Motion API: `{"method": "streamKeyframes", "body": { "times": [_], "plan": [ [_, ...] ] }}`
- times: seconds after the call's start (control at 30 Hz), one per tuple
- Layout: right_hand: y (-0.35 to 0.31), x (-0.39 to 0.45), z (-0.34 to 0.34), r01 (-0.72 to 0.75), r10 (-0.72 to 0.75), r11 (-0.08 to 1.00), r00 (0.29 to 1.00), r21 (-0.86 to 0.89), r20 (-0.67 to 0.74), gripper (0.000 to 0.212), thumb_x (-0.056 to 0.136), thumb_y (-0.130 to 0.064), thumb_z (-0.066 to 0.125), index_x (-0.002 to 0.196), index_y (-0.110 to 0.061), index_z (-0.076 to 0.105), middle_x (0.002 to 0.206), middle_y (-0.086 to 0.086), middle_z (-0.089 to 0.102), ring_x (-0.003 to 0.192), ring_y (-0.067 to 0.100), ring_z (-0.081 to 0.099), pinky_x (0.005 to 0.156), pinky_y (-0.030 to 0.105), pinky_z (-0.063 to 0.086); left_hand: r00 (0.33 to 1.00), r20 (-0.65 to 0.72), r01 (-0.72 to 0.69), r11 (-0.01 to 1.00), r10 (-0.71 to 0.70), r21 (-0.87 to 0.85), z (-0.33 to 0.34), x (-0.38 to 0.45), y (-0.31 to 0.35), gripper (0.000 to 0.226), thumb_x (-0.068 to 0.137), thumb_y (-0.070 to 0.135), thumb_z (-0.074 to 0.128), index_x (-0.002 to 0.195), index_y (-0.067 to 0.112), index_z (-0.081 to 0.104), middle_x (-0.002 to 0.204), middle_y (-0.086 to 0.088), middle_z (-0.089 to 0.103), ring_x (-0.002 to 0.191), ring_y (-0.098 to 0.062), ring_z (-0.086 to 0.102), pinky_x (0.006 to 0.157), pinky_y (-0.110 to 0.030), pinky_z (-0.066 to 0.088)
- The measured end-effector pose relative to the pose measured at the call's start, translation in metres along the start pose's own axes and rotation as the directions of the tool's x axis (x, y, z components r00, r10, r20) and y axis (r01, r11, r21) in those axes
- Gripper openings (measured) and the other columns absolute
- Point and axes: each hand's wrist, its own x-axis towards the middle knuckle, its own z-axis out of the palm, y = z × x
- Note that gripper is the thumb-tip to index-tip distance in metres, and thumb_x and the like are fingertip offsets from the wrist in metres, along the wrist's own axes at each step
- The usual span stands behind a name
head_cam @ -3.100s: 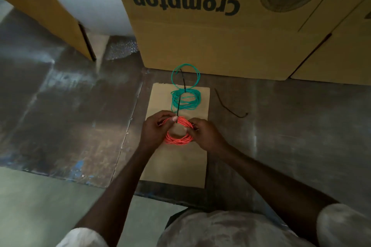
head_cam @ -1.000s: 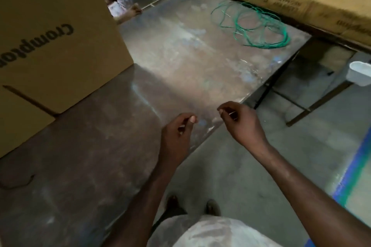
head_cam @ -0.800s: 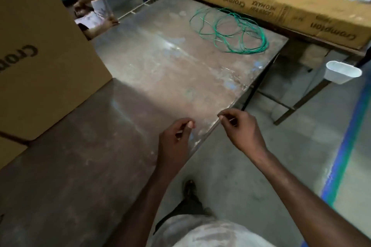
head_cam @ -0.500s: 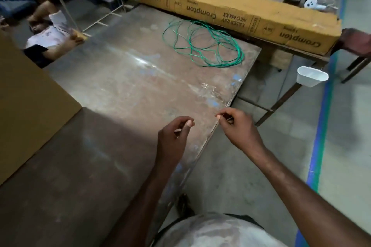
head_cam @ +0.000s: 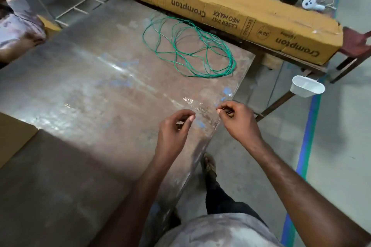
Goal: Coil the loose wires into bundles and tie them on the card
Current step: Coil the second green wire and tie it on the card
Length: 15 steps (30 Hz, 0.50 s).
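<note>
I am standing at a worn metal desk [head_cam: 84, 94], scuffed and shiny in patches, with flecks of blue on it. The floor [head_cam: 341, 146] to my right is grey concrete with a blue and green stripe [head_cam: 309, 136] running along it. One long cardboard box [head_cam: 226, 12] printed "Crompton" lies past the far edge of the desk, and a corner of another box [head_cam: 12, 136] sits at the desk's left edge. One small white tub [head_cam: 308, 86] hangs off a frame beyond the right edge. Another person [head_cam: 18, 26] is partly in view at the far left.

One loose tangle of green wire [head_cam: 190, 50] lies spread near the far right corner of the desk, well apart from both my hands and beyond them.

My left hand [head_cam: 174, 132] hovers over the desk near its right edge, fingers curled with the thumb and forefinger drawn close; I cannot tell whether anything is in it. My right hand [head_cam: 239, 120] is just past the right edge, thumb and forefinger pinching something thin that is too small to make out. The two hands are near each other but not touching.
</note>
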Motion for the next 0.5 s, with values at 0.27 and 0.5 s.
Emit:
{"method": "streamKeyframes", "body": {
  "times": [0.27, 0.5],
  "plan": [
    [0.044, 0.121, -0.024, 0.01, -0.011, 1.0, 0.997, 0.008, 0.078, 0.013, 0.09, -0.013, 0.07, 0.095, -0.021, 0.079, 0.082, -0.005, 0.077, 0.071, 0.004, 0.07, 0.072, 0.02, 0.053, 0.997, -0.059, 0.044, 0.998, -0.042, 0.034, 0.082, 0.103, 0.007, 0.008, 0.099, 0.017, 0.074, 0.103, 0.022, 0.079, 0.096, 0.014, 0.078, 0.088, -0.006, 0.073, 0.076, -0.03, 0.06],
    [0.069, 0.213, -0.029, 0.038, -0.027, 0.997, 0.984, -0.063, 0.176, 0.013, 0.09, -0.013, 0.068, 0.095, -0.018, 0.079, 0.086, -0.001, 0.079, 0.077, 0.016, 0.074, 0.078, 0.03, 0.058, 0.979, -0.16, 0.142, 0.985, -0.126, 0.093, 0.131, 0.171, -0.005, 0.009, 0.097, 0.015, 0.076, 0.103, 0.021, 0.079, 0.093, 0.014, 0.078, 0.085, -0.006, 0.073, 0.079, -0.034, 0.063]
  ]
}}
